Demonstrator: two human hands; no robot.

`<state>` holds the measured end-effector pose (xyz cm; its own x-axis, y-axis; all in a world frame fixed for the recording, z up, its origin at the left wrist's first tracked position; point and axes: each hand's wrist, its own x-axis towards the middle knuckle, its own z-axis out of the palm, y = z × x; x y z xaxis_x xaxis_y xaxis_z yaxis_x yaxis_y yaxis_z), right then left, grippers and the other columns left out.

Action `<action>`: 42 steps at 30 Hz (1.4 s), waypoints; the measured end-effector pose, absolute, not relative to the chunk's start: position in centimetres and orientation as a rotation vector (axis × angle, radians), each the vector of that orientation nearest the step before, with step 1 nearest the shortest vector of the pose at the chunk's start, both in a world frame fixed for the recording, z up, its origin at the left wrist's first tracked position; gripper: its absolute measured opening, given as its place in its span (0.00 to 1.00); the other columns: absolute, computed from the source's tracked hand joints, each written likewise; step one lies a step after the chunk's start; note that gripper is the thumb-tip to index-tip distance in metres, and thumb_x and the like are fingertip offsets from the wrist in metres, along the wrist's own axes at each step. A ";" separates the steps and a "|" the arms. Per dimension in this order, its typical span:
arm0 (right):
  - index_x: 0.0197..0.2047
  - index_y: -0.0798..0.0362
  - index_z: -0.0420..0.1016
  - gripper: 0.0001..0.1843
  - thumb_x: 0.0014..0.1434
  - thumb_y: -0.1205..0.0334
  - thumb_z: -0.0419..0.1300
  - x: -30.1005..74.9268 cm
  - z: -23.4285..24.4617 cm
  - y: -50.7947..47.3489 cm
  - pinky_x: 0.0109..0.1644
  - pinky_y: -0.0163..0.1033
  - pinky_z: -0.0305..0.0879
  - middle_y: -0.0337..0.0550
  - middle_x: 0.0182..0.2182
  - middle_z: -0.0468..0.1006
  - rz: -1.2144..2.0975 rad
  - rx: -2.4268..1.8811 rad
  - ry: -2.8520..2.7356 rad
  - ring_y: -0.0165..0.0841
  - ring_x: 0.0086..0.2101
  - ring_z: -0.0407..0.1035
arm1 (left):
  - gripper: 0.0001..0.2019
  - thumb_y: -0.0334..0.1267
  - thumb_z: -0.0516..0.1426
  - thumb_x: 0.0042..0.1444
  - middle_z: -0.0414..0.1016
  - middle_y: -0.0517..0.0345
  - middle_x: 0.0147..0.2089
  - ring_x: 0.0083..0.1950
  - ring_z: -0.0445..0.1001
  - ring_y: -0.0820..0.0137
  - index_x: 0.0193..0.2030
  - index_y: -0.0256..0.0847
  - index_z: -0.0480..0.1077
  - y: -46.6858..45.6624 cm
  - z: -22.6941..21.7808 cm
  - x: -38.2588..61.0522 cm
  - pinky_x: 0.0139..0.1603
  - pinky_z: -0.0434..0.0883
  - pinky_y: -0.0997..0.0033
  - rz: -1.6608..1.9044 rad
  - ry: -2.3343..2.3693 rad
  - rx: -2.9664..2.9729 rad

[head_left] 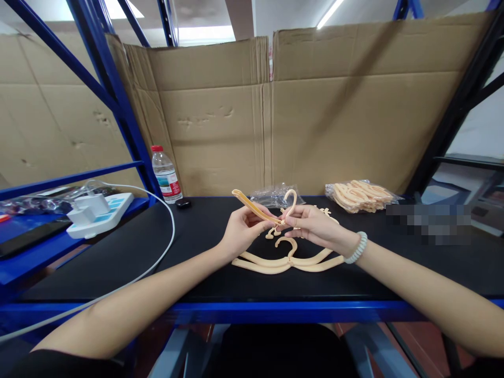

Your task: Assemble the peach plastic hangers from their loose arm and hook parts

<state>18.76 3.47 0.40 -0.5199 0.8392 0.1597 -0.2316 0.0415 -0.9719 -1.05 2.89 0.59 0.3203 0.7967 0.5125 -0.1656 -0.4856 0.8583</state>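
Above the black tabletop, my left hand (pixel 242 228) is closed on a cream plastic hanger arm (pixel 254 206), its free end pointing up and left. My right hand (pixel 317 224) pinches a cream hanger hook (pixel 291 198) with its curve upward. The two pieces meet between my fingertips, which partly cover the joint; whether they are locked together I cannot tell. Just below my hands lie cream hangers (pixel 271 268) with a hook (pixel 289 242) at their middle. Small loose cream pieces (pixel 271 232) are on the table behind my fingers, partly hidden.
A clear bag of cream parts (pixel 360 195) lies at the back right, and crumpled clear plastic (pixel 275 195) behind my hands. At the back left stand a water bottle (pixel 166 176) and a small black object (pixel 183 203). A white cable (pixel 172 231) runs from the power strip (pixel 102 215).
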 end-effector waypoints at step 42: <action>0.28 0.57 0.67 0.14 0.48 0.61 0.69 17.8 0.4 2.8 0.40 0.33 0.72 0.40 0.27 0.75 1.639 -0.640 -1.382 0.28 0.32 0.74 | 0.11 0.35 0.66 0.44 0.80 0.52 0.35 0.38 0.79 0.64 0.29 0.36 0.68 2.6 0.3 -0.8 0.41 0.76 0.64 1.332 0.580 1.744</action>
